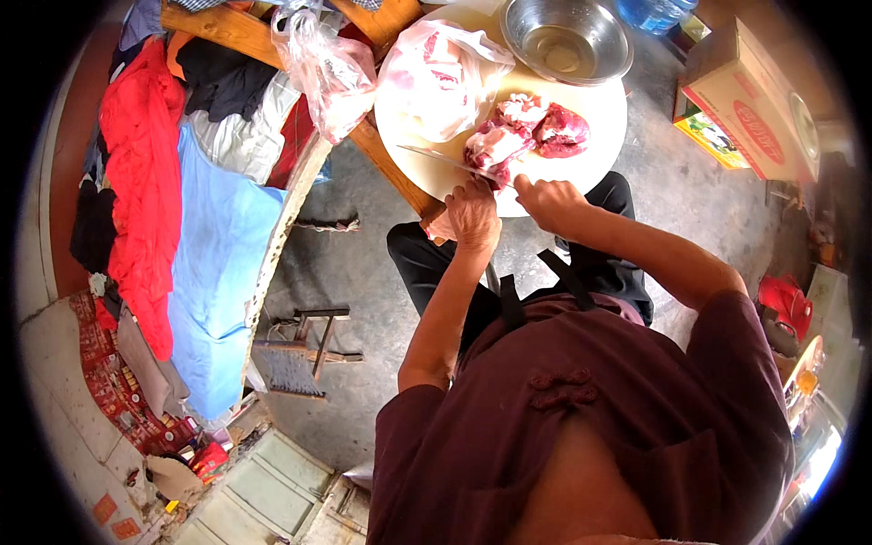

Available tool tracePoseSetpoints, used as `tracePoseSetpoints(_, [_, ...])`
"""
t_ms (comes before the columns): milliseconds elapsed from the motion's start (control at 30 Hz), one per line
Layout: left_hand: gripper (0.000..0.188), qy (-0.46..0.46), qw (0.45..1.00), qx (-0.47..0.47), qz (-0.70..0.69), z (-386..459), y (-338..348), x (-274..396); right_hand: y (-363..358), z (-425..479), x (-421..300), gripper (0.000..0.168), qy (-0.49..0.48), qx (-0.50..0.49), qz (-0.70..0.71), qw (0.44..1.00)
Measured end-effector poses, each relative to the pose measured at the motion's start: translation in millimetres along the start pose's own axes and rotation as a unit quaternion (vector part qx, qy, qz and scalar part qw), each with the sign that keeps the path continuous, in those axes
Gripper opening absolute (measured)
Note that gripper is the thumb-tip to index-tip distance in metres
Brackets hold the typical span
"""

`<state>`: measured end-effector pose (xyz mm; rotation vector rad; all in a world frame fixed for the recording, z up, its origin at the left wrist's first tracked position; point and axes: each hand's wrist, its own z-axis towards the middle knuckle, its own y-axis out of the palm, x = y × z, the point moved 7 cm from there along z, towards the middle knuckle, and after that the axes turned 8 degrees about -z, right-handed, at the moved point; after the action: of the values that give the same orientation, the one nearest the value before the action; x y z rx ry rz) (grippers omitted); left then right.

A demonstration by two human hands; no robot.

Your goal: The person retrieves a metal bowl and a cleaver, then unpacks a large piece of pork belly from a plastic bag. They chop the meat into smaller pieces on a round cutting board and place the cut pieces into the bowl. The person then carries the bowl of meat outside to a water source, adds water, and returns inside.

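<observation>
My right hand grips a knife at the near edge of a round pale board. The knife's long thin blade points left and lies across the near end of a chunk of raw red meat. Just below the blade, my left hand has its fingers closed on that end of the meat; the fingertips are partly hidden. More raw meat pieces lie beyond, to the right. A translucent plastic bag with pale and red meat in it rests at the board's far left.
A steel bowl with some liquid stands at the board's far side. Another plastic bag is left of the board, by wooden bars. Clothes cover the left side. A cardboard box is right; a small stool stands on the floor.
</observation>
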<state>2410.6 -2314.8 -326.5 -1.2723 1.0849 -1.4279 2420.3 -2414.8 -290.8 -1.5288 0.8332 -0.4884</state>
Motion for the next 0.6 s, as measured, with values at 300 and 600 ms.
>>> tracePoseSetpoints(300, [0.015, 0.013, 1.0, 0.001, 0.019, -8.6, 5.1, 1.5, -6.4, 62.0, 0.5, 0.023, 0.006, 0.199, 0.082, 0.977])
tracePoseSetpoints(600, [0.027, -0.014, 0.998, 0.022, -0.053, -15.1, -0.8, -16.3, -13.6, -73.5, 20.4, 0.022, 0.007, 0.022, 0.024, 0.999])
